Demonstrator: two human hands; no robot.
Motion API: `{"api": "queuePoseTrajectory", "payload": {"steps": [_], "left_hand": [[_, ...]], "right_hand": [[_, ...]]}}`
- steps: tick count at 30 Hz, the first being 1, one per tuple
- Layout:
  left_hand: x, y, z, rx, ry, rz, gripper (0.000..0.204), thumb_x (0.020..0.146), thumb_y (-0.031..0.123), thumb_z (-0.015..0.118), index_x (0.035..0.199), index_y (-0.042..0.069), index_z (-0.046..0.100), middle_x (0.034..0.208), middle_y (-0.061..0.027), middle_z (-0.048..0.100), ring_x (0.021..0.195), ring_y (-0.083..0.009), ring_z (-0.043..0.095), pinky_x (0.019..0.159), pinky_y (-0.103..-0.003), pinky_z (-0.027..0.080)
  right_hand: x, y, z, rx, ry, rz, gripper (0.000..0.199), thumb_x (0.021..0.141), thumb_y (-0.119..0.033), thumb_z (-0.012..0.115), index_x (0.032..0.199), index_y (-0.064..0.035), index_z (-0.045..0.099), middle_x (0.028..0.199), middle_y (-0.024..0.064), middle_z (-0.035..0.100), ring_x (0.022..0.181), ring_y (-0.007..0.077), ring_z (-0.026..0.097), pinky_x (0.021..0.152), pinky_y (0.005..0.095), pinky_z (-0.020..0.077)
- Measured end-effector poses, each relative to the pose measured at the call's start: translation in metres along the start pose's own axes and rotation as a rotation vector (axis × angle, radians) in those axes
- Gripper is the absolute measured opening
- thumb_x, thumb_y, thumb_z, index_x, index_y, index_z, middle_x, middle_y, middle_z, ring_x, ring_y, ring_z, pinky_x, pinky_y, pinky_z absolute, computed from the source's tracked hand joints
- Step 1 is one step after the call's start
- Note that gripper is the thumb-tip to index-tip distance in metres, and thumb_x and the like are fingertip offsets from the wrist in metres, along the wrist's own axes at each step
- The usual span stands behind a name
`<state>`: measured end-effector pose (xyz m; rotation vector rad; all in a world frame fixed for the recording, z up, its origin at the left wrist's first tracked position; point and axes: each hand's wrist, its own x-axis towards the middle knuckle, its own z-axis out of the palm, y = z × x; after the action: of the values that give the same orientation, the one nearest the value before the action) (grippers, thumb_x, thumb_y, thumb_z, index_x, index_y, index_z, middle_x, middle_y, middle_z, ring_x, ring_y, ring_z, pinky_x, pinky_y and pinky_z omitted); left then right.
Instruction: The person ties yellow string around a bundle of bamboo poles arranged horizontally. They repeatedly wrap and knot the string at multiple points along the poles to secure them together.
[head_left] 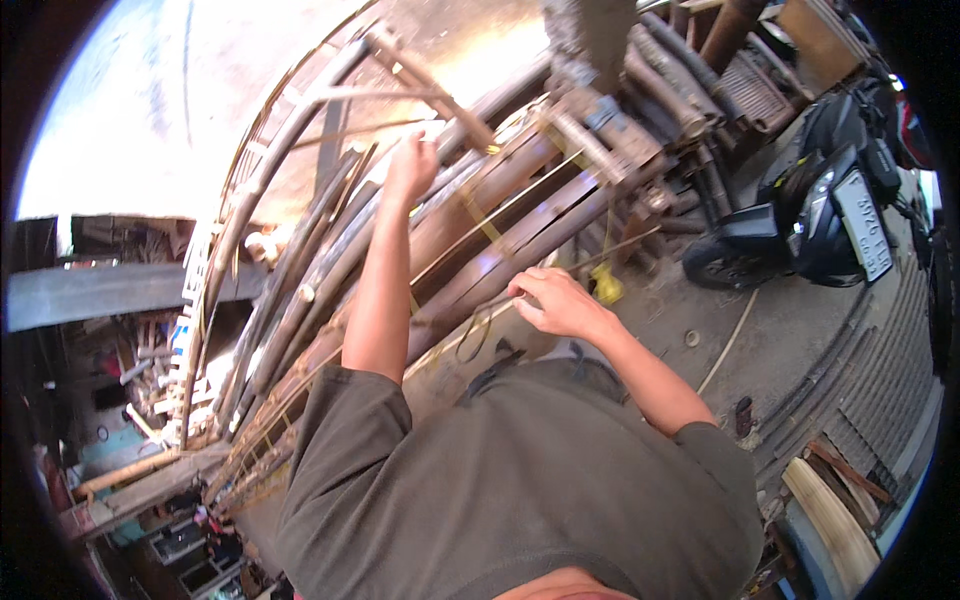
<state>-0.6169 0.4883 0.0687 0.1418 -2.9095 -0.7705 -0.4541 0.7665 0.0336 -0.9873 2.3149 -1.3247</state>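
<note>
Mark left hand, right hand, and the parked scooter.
left hand [412, 165], head view, back of the hand.
right hand [555, 300], head view, back of the hand.
parked scooter [815, 215], head view, dark front body panel.

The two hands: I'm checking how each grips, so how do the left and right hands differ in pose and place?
The left hand is raised far out on a straight arm, closed around a thin bamboo strip; the right hand sits nearer the body, arm bent. The left is fisted, while the right lies palm down with fingers curled on a thin strip over the dark poles. Both are bare and rest on the same pile.
</note>
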Motion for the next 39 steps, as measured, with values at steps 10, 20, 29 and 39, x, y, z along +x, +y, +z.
{"api": "queuePoseTrajectory", "payload": {"steps": [10,20,29,39], "left_hand": [[-0.243,-0.098,-0.030,0.089,-0.166,-0.100,0.038,0.087,0.037,0.063,0.111,0.010,0.057,0.099,-0.0175,0.069,0.100,-0.0376,0.063,0.096,-0.064,0.027],[-0.241,-0.091,-0.024,-0.189,-0.042,-0.095,0.029,0.096,0.031,0.049,0.101,0.011,0.070,0.092,-0.0187,0.068,0.089,-0.0383,0.064,0.085,-0.049,0.038],[-0.235,-0.124,-0.019,-0.478,0.075,-0.172,0.023,0.096,0.024,0.054,0.096,0.007,0.069,0.077,-0.0097,0.069,0.071,-0.0190,0.064,0.071,-0.034,0.046],[-0.117,-0.158,-0.022,0.018,0.122,-0.191,0.031,0.093,0.027,0.050,0.101,0.003,0.069,0.096,-0.0213,0.068,0.094,-0.0375,0.065,0.083,-0.046,0.049]], "right_hand": [[0.076,-0.115,0.192,1.521,0.983,0.096,0.013,0.096,-0.016,0.049,0.087,-0.0092,0.055,0.077,0.0020,0.056,0.067,0.0132,0.053,0.066,0.0302,0.0477],[0.234,-0.046,0.135,-0.194,-0.186,-0.024,0.053,0.097,-0.051,0.042,0.112,-0.0079,0.069,0.096,0.0191,0.069,0.088,0.0328,0.066,0.076,0.0438,0.0504],[0.034,-0.083,0.195,-0.193,-0.133,-0.340,0.045,0.093,-0.033,0.052,0.059,-0.0053,0.060,0.061,0.0190,0.061,0.060,0.0400,0.061,0.068,0.0493,0.0498],[-0.083,0.063,0.144,1.965,1.194,-0.158,0.013,0.084,-0.017,0.047,0.074,-0.0084,0.050,0.085,0.0108,0.063,0.086,0.0231,0.060,0.091,0.0420,0.0471]]}}
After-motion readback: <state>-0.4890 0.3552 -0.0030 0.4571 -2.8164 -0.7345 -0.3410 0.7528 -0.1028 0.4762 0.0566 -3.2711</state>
